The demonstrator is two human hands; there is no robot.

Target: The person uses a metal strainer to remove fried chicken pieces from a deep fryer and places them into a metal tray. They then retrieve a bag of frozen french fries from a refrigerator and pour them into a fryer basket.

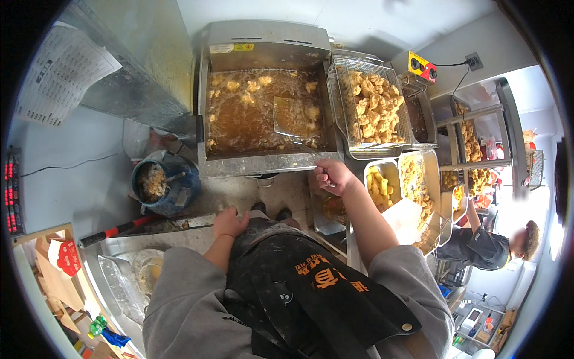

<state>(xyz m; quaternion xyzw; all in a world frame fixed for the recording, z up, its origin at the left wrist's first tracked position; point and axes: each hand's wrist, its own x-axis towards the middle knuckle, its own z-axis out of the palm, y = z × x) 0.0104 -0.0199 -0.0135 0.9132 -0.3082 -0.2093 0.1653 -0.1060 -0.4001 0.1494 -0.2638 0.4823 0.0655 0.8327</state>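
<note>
My right hand [332, 176] grips the handle of a wire-mesh skimmer [293, 117] over the front edge of a steel deep fryer [251, 165]. The skimmer's square mesh lies in the bubbling brown oil. Pieces of battered food [252, 86] float there, mostly towards the back and left. My left hand [231, 222] hangs low beside my apron, near the edge of a steel counter, with no object seen in it. Right of the fryer, a wire basket [407, 114] holds a heap of fried pieces [374, 107].
A blue bin [172, 197] with scraps stands left of the fryer. Steel pans of fried food [381, 181] line my right side, under a sheet of paper [401, 220]. A smaller fryer [419, 119] stands beyond the basket. A co-worker [480, 247] works at the far right.
</note>
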